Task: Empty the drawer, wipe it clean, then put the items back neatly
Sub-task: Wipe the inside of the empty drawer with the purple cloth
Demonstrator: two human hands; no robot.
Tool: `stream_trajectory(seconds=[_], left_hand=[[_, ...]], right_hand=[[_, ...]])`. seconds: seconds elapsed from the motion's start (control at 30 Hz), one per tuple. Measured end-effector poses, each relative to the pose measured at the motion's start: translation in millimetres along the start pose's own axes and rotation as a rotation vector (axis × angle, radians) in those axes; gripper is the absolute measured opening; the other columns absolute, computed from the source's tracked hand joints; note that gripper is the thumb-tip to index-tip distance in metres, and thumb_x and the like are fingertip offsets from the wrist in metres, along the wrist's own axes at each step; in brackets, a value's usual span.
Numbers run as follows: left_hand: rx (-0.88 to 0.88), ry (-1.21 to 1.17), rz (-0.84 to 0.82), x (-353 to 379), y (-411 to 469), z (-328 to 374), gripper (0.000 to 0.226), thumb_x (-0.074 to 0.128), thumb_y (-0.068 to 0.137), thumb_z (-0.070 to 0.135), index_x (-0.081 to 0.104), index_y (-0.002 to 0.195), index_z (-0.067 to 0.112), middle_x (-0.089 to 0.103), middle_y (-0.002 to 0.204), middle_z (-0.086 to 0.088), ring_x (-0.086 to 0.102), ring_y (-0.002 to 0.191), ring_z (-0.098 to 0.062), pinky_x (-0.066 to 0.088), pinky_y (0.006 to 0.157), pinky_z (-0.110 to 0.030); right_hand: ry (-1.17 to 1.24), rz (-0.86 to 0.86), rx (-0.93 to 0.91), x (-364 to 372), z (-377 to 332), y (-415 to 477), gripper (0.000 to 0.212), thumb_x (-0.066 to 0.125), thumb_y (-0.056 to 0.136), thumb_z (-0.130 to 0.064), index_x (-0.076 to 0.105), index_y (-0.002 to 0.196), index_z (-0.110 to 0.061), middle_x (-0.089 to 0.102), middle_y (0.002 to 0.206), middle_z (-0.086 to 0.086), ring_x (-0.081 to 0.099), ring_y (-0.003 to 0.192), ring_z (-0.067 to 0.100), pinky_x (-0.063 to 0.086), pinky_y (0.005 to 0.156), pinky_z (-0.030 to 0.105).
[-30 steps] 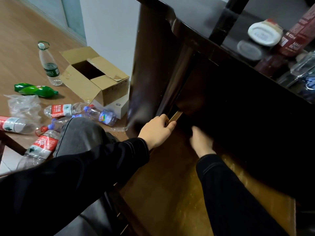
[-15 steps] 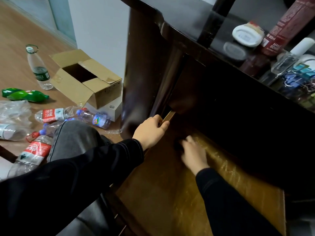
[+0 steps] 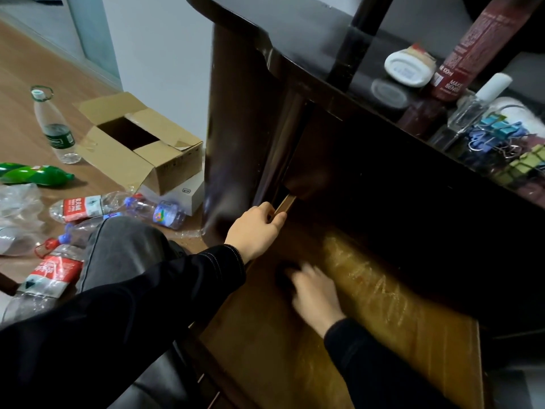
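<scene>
Left hand (image 3: pixel 256 228), in a black sleeve, closed over the left rim of the pulled-out drawer (image 3: pixel 442 343), fingers curled on the edge near its light wooden side rail (image 3: pixel 284 203). Right hand (image 3: pixel 317 293), motion-blurred, lies palm-down on the bare wooden drawer bottom, fingers bent over a dark object (image 3: pixel 284 278) pressed against the wood; what the object is cannot be told from the blur, and the grip appears closed on it. The drawer bottom shows pale streaks to the right of this hand and carries no other items. Above the drawer, the dark surface (image 3: pixel 295 33) holds a white jar (image 3: pixel 408 67) lying on its side, a tall red bottle (image 3: pixel 474 51), a clear glass bottle with white cap (image 3: pixel 477 104), and a heap of coloured binder clips (image 3: pixel 507 143) at the right edge. On the floor at left: an open cardboard box (image 3: pixel 138 143) resting on a white box (image 3: pixel 188 193), one upright plastic bottle (image 3: pixel 53 125), a green bottle (image 3: pixel 32 174) on its side, and several crushed clear bottles (image 3: pixel 88 205). A knee in grey denim (image 3: pixel 124 246) sits beside them.
</scene>
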State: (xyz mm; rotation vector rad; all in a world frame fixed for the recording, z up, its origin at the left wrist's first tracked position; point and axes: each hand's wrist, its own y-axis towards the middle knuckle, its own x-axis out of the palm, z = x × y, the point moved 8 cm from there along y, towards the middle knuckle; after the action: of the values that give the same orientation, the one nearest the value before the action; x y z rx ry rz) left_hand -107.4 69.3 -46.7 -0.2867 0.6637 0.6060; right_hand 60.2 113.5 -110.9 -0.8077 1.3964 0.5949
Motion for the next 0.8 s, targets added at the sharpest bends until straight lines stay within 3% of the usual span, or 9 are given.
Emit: stream_trajectory(seconds=[0.1, 0.2, 0.3, 0.43, 0.53, 0.63, 0.73, 0.8], left_hand=[[-0.002, 0.005, -0.003, 1, 0, -1, 0.032, 0.044, 0.099, 0.054, 0.054, 0.099, 0.023, 0.062, 0.102, -0.002, 0.058, 0.089, -0.026, 0.041, 0.073, -0.035], [0.002, 0.008, -0.005, 1, 0, -2, 0.032, 0.044, 0.099, 0.054, 0.054, 0.099, 0.023, 0.061, 0.101, -0.001, 0.058, 0.089, -0.025, 0.041, 0.074, -0.035], [0.006, 0.009, -0.011, 1, 1, -2, 0.033, 0.043, 0.099, 0.054, 0.054, 0.101, 0.023, 0.061, 0.1, -0.001, 0.058, 0.089, -0.024, 0.043, 0.074, -0.036], [0.012, 0.02, -0.001, 1, 1, 0, 0.033, 0.043, 0.099, 0.053, 0.054, 0.1, 0.023, 0.061, 0.098, -0.001, 0.058, 0.087, -0.024, 0.042, 0.072, -0.035], [0.015, 0.022, 0.008, 1, 0, 2, 0.033, 0.044, 0.099, 0.053, 0.054, 0.1, 0.021, 0.061, 0.098, -0.001, 0.057, 0.088, -0.026, 0.042, 0.074, -0.036], [0.009, 0.017, 0.002, -1, -1, 2, 0.034, 0.044, 0.1, 0.052, 0.054, 0.102, 0.021, 0.061, 0.101, -0.002, 0.057, 0.089, -0.026, 0.043, 0.075, -0.035], [0.01, 0.023, -0.014, -1, -2, 2, 0.035, 0.042, 0.1, 0.053, 0.055, 0.104, 0.02, 0.062, 0.103, -0.003, 0.058, 0.089, -0.026, 0.043, 0.075, -0.035], [0.009, 0.023, -0.015, -1, -3, 2, 0.036, 0.042, 0.1, 0.053, 0.055, 0.104, 0.02, 0.062, 0.103, -0.003, 0.059, 0.09, -0.026, 0.045, 0.076, -0.036]], right_hand=[[0.006, -0.002, -0.096, 7, -3, -9, 0.061, 0.062, 0.092, -0.009, 0.048, 0.146, -0.034, 0.045, 0.152, 0.007, 0.047, 0.136, 0.03, 0.045, 0.108, 0.04], [-0.035, 0.056, 0.061, -9, 32, 32, 0.055, 0.063, 0.093, -0.013, 0.05, 0.144, -0.029, 0.042, 0.154, 0.006, 0.048, 0.134, 0.028, 0.047, 0.105, 0.039], [0.089, 0.031, 0.235, -24, 74, 76, 0.051, 0.057, 0.098, -0.013, 0.046, 0.147, -0.024, 0.052, 0.145, 0.004, 0.056, 0.126, 0.027, 0.048, 0.096, 0.04], [0.133, -0.027, 0.223, -23, 83, 84, 0.052, 0.057, 0.099, -0.014, 0.045, 0.148, -0.023, 0.053, 0.146, 0.005, 0.055, 0.129, 0.028, 0.047, 0.097, 0.04], [-0.036, 0.051, 0.101, -21, 50, 49, 0.054, 0.065, 0.093, -0.014, 0.052, 0.143, -0.028, 0.045, 0.15, 0.002, 0.054, 0.129, 0.026, 0.049, 0.097, 0.038], [0.004, -0.003, -0.118, 2, 0, -12, 0.058, 0.06, 0.092, -0.008, 0.051, 0.144, -0.032, 0.045, 0.151, 0.006, 0.049, 0.133, 0.032, 0.049, 0.103, 0.043], [0.044, -0.022, -0.346, 9, -28, -55, 0.063, 0.053, 0.088, 0.001, 0.052, 0.141, -0.033, 0.05, 0.136, 0.0, 0.056, 0.115, 0.031, 0.058, 0.079, 0.041], [0.03, -0.003, -0.324, 4, -22, -44, 0.066, 0.052, 0.088, 0.003, 0.051, 0.143, -0.034, 0.051, 0.135, -0.001, 0.055, 0.117, 0.028, 0.057, 0.083, 0.039]])
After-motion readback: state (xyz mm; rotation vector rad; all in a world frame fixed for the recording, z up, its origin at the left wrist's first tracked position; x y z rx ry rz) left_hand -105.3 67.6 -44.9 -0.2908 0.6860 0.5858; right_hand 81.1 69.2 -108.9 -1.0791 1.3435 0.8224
